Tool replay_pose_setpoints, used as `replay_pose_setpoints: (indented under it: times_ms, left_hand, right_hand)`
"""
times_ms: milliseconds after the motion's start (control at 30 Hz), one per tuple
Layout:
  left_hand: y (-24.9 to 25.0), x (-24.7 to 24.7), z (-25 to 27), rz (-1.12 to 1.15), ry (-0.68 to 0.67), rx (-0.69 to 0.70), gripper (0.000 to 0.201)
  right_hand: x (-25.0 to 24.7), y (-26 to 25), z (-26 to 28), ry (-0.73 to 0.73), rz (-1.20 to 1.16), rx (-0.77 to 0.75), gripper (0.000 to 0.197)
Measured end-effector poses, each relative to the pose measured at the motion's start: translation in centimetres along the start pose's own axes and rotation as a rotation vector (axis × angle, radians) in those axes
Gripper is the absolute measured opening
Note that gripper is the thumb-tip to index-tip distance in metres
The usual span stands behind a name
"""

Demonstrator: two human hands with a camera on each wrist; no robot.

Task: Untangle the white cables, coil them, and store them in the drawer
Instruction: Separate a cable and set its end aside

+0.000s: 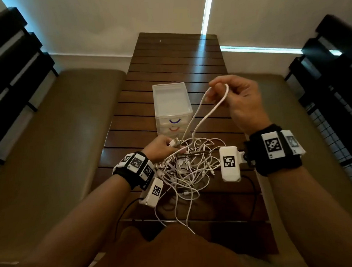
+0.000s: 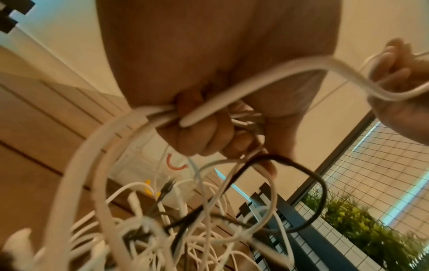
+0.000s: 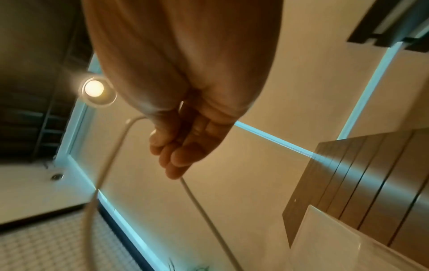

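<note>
i'm early: my right hand point(image 1: 238, 103) pinches one cable loop point(image 1: 214, 106), my left hand point(image 1: 161, 147) grips tangle point(image 1: 188, 169); drawers point(image 1: 173, 124) closed.

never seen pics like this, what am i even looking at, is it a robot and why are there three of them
There is no robot here. These are a person's two bare hands, with a camera strapped to each wrist: the white camera boxes with black-and-white markers. The large picture comes from a camera worn on the head, looking down. The other two look along each hand from the wrist, so the palm fills the top of the picture.

On the slatted wooden table lies a tangle of white cables. Behind it stands a small clear drawer unit, and its drawers look shut.

The left hand grips several strands at the top of the tangle. The right hand pinches a loop of one white cable, lifted above the table.
</note>
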State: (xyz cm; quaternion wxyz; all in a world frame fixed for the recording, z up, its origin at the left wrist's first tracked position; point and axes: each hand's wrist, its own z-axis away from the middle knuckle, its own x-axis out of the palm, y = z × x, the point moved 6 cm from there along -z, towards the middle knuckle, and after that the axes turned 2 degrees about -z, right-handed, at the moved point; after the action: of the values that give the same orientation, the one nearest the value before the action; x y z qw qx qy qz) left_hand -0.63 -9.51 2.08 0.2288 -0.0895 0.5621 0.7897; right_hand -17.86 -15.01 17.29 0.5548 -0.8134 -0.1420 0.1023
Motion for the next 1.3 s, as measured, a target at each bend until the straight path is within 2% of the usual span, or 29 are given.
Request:
replay_pose_setpoints:
  times_ms: [67, 100, 167, 200, 233, 300, 333, 367, 433, 467, 500, 567, 667, 800, 967, 1033, 1067, 1100, 1167, 1233, 1267, 1300]
  left_hand:
    - [-0.7, -0.7, 0.1, -0.006, 0.09, -0.024, 0.02]
    - [-0.8, -1.1, 0.2, -0.034, 0.141, -0.022, 0.021]
    - [-1.1, -1.9, 0.3, -0.123, 0.206, -0.022, 0.022]
    - [-1.3, -2.3, 0.3, -0.168, 0.221, -0.012, 0.023]
    - [-1.3, -2.5, 0.4, -0.213, 0.218, -0.003, 0.024]
    - [-1.0, -2.2, 0.4, -0.289, 0.17, 0.021, 0.025]
    - [-0.4, -1.7, 0.4, -0.309, 0.139, 0.049, 0.024]
    - [0.3, -1.2, 0.5, -0.311, 0.115, 0.088, 0.024]
    - [1.6, -0.8, 0.6, -0.259, 0.122, 0.173, 0.019]
    - [1.9, -1.0, 0.5, -0.219, 0.143, 0.198, 0.015]
    - [1.9, -1.3, 0.6, -0.172, 0.153, 0.207, 0.011]
    - [1.3, -1.7, 0.8, -0.067, 0.135, 0.19, 0.009]
    - [0.3, -1.3, 1.1, -0.011, 0.065, 0.125, 0.012]
    - [-1.9, -0.6, 0.7, -0.031, 0.025, 0.015, 0.022]
    - [-1.1, -0.7, 0.9, -0.027, 0.069, 0.029, 0.022]
    - [-0.1, -0.9, 1.0, -0.068, 0.107, 0.054, 0.021]
    - [0.5, -1.0, 1.0, -0.095, 0.125, 0.075, 0.021]
    - [1.0, -1.0, 1.0, -0.12, 0.137, 0.094, 0.02]
    - [2.0, -0.8, 1.1, -0.119, 0.13, 0.133, 0.016]
    - [2.5, -0.6, 1.1, -0.071, 0.126, 0.176, 0.014]
    - [2.5, -0.7, 1.0, -0.042, 0.134, 0.186, 0.015]
    - [2.4, -0.8, 1.1, -0.001, 0.137, 0.198, 0.014]
  right_hand:
    - [-1.3, 0.2, 0.3, 0.013, 0.033, 0.059, 0.024]
    - [-1.7, 0.9, 0.6, -0.034, 0.155, 0.141, 0.028]
    - [-2.5, 2.8, 1.6, -0.252, 0.583, 0.355, 0.042]
    - [-3.1, 3.5, 2.0, -0.316, 0.779, 0.428, 0.048]
    - [-3.6, 3.5, 2.0, -0.296, 0.9, 0.423, 0.052]
    - [-2.8, 2.6, 1.5, -0.165, 0.905, 0.259, 0.053]
    - [-1.2, 2.8, 1.6, -0.183, 0.873, 0.199, 0.051]
    - [0.8, 3.5, 2.0, -0.279, 0.86, 0.191, 0.046]
    - [4.7, 6.0, 3.6, -0.565, 0.9, 0.292, 0.04]
    - [5.7, 7.1, 4.3, -0.642, 0.917, 0.348, 0.035]
    - [6.0, 7.7, 4.5, -0.651, 0.905, 0.38, 0.028]
    - [5.8, 8.0, 4.2, -0.574, 0.865, 0.342, 0.023]
    - [5.4, 7.1, 3.4, -0.447, 0.917, 0.184, 0.021]
    - [3.6, 4.6, 2.1, -0.166, 0.673, 0.073, 0.021]
    - [1.2, 4.2, 2.1, 0.019, 0.558, 0.105, 0.02]
    - [0.5, 4.3, 2.2, 0.105, 0.629, 0.091, 0.019]
    - [0.7, 4.1, 2.2, 0.089, 0.761, 0.071, 0.026]
    - [1.4, 4.3, 2.4, 0.008, 0.93, 0.054, 0.039]
    - [4.0, 5.2, 3.4, -0.312, 1.179, 0.075, 0.055]
    - [6.0, 6.4, 4.8, -0.579, 1.195, 0.168, 0.039]
    - [6.2, 6.8, 5.2, -0.619, 1.16, 0.219, 0.028]
    - [6.1, 6.9, 5.3, -0.591, 1.134, 0.249, 0.022]
